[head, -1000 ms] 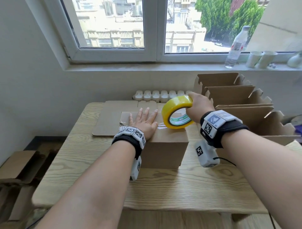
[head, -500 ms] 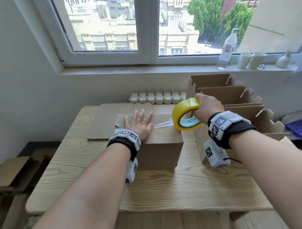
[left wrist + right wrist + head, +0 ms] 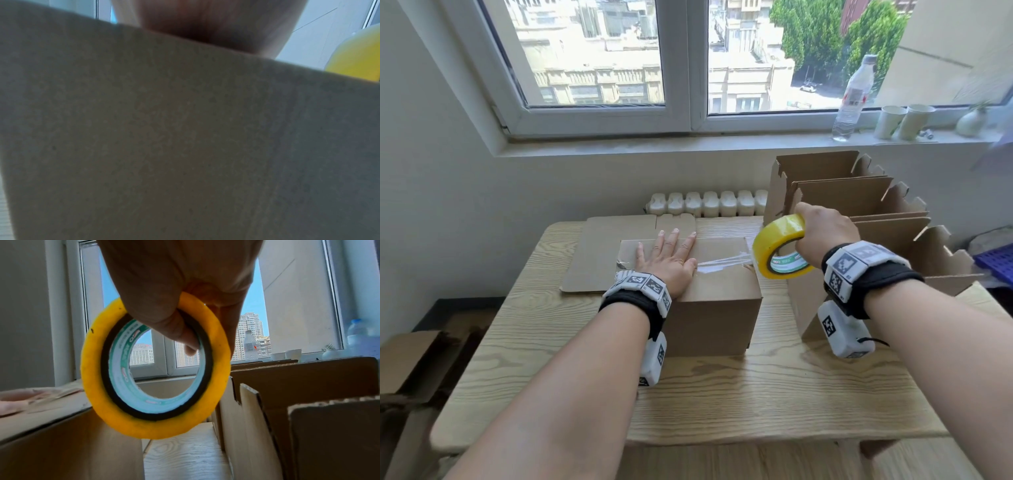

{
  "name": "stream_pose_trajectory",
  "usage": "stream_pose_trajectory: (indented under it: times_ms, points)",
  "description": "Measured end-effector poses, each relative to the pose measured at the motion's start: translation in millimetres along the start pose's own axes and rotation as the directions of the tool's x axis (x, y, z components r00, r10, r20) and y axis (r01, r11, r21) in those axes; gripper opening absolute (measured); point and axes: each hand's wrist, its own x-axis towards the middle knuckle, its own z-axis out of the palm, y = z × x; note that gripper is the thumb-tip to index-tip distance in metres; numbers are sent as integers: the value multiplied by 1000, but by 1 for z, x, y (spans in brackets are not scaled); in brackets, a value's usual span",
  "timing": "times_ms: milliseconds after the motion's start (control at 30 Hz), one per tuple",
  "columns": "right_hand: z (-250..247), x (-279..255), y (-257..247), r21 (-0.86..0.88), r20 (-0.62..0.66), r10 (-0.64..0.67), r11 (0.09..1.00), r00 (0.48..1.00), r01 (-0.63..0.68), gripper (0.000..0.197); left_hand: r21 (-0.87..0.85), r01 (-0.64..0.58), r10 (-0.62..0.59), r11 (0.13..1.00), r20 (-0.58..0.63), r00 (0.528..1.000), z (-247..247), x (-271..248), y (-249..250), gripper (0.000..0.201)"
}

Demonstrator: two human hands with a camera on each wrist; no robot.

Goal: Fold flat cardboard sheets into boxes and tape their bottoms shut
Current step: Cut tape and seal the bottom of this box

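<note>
Taping the box (image 3: 709, 301) bottom, frame centre: the left hand (image 3: 667, 260) is pressing flat, fingers straight, while the right hand (image 3: 822, 233) is gripping the tape roll (image 3: 779, 251) and drawing a strip rightward. Next: probably tearing it. A wooden bench (image 3: 722, 394) is standing below a window (image 3: 688, 58).

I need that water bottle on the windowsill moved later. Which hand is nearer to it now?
Right. The right hand holds the tape roll below and left of the water bottle; the left hand lies flat on the box, farther left.
</note>
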Motion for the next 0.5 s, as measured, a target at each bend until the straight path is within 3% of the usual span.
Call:
stream_pose_trajectory:
  times_ms: [500]
  points:
    - [28,-2,2,-13,17,59,998,998,-59,21,28,5,-4,1000,-17,1000,-2,-4,3,55]
